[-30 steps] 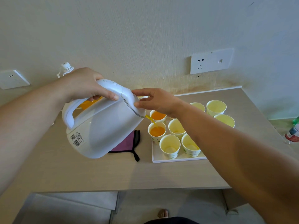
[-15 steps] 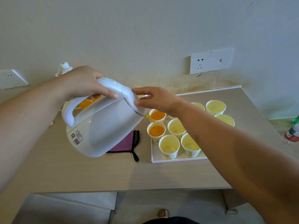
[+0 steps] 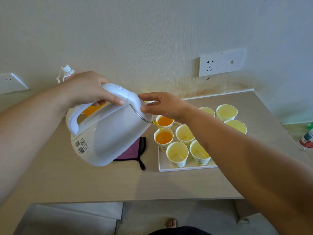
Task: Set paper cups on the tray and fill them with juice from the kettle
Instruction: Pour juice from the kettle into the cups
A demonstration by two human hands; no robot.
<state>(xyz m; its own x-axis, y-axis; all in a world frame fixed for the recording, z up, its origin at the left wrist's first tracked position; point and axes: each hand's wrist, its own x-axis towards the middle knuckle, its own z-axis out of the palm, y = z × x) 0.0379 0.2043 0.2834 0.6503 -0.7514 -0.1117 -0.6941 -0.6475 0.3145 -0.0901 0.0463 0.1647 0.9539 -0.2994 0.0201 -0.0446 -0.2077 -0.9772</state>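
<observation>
Fingers: left hand is gripping the kettle by its handle; right hand is steadying the lid with relaxed fingertips.
Pour: cup is looking nearly full; tilt back gently.

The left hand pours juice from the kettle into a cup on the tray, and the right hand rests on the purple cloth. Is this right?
Not quite. In the head view the right hand touches the top of the kettle, not the cloth. The left hand does pour into a cup on the tray.
</observation>
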